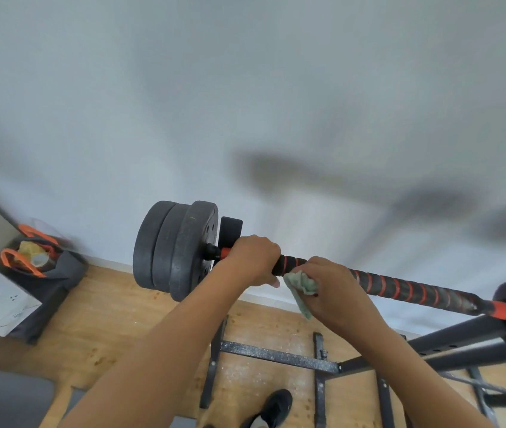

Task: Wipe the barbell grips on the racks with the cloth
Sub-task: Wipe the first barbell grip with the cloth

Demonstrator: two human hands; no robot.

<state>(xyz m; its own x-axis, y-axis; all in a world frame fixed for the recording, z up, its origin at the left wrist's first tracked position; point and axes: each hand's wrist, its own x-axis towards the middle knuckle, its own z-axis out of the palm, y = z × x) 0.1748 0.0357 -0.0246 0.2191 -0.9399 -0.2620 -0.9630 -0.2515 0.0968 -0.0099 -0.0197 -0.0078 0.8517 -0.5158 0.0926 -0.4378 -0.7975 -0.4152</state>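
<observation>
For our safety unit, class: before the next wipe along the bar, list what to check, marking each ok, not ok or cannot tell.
1. Left hand grips the bar beside the plates: ok.
2. Right hand holds the cloth against the bar: ok.
3. Striped grip rightward is unobstructed: ok.
4. Bar seated on the rack: cannot tell.
5. Plates locked on: cannot tell.
</observation>
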